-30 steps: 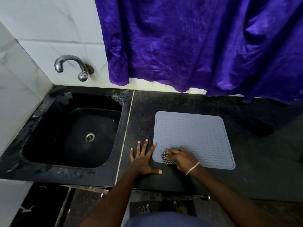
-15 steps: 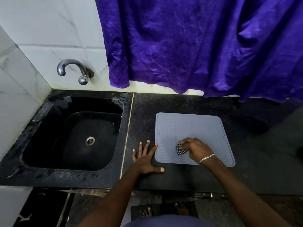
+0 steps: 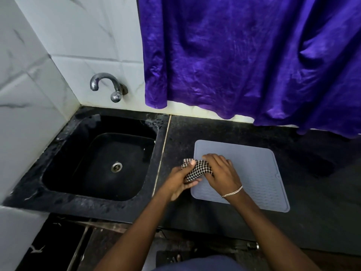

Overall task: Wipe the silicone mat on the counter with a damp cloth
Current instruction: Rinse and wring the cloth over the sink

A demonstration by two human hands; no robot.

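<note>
A grey ribbed silicone mat (image 3: 252, 173) lies flat on the black counter (image 3: 224, 132), right of the sink. Over its left edge, both hands hold a black-and-white checked cloth (image 3: 197, 170). My left hand (image 3: 180, 179) grips the cloth's left part, thumb on top. My right hand (image 3: 222, 172) holds its right part with curled fingers, a silver bracelet on the wrist. Part of the cloth is hidden under the hands.
A black sink (image 3: 105, 163) with a metal drain sits to the left, a chrome tap (image 3: 109, 85) on the tiled wall above it. A purple curtain (image 3: 244, 55) hangs behind the counter, reaching its back edge.
My left hand lifted off the counter and took hold of the cloth. My right hand brought the cloth from the mat's middle to its left edge.
</note>
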